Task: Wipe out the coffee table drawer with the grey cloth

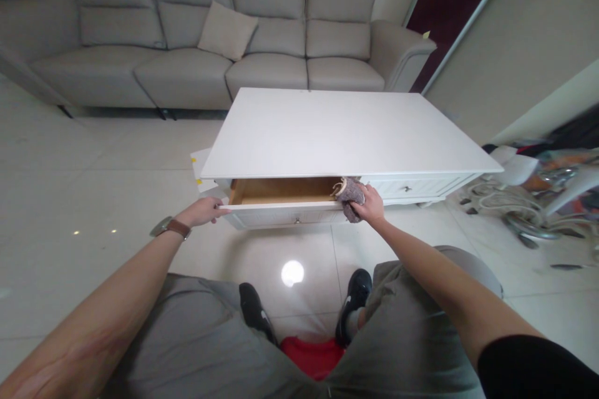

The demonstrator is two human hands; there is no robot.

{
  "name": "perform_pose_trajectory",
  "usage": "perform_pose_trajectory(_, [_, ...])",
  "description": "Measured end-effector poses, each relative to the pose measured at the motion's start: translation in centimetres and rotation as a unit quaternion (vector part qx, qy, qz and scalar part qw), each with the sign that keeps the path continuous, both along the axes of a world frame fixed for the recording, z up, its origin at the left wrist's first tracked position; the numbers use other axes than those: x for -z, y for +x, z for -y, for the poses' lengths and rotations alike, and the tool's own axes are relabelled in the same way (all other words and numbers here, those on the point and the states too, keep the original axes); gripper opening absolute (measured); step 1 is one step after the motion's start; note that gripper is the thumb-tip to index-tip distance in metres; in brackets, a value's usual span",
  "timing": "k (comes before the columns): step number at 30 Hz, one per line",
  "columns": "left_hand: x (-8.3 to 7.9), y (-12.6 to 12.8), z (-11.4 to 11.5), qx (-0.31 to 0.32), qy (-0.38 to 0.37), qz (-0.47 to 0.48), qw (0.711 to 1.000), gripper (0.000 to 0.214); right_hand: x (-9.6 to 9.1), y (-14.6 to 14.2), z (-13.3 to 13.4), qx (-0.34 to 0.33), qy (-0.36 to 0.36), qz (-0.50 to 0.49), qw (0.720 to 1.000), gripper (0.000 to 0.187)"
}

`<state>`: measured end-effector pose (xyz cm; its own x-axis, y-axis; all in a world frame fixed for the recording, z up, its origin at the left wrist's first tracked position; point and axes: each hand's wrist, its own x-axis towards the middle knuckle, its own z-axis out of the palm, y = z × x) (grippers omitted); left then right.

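Note:
A white coffee table stands in front of me with its left drawer pulled partway out, so the wooden inside shows. At the drawer's left front corner, my left hand is closed on the edge, thumb on top. My right hand grips a bunched grey-brown cloth, which lies over the drawer front near its right end. Part of the cloth reaches into the drawer. To the right, a second drawer with a small knob is closed.
Behind the table runs a long grey sofa with a beige cushion. Cables and a metal stand base crowd the floor at right. Between my shoes sits something red. White sheets with yellow marks show left of the table.

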<state>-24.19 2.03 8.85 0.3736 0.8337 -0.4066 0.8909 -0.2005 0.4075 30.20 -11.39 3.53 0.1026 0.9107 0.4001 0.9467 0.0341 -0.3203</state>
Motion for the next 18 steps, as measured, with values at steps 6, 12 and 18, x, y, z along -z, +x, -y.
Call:
perform_pose_trajectory(6, [-0.1, 0.1, 0.0, 0.002, -0.003, -0.007, 1.000, 0.061, 0.9, 0.0, -0.5, 0.064, 0.048, -0.136, 0.987, 0.054])
perform_pose_trajectory(12, [-0.1, 0.1, 0.3, -0.012, 0.001, 0.003, 1.000, 0.065, 2.0, 0.5, -1.0, 0.151, 0.052, -0.255, 0.954, 0.056])
perform_pose_trajectory(18, [-0.2, 0.1, 0.5, -0.019, -0.007, 0.011, 1.000, 0.065, 2.2, 0.6, -0.9, 0.151, 0.074, -0.259, 0.951, 0.048])
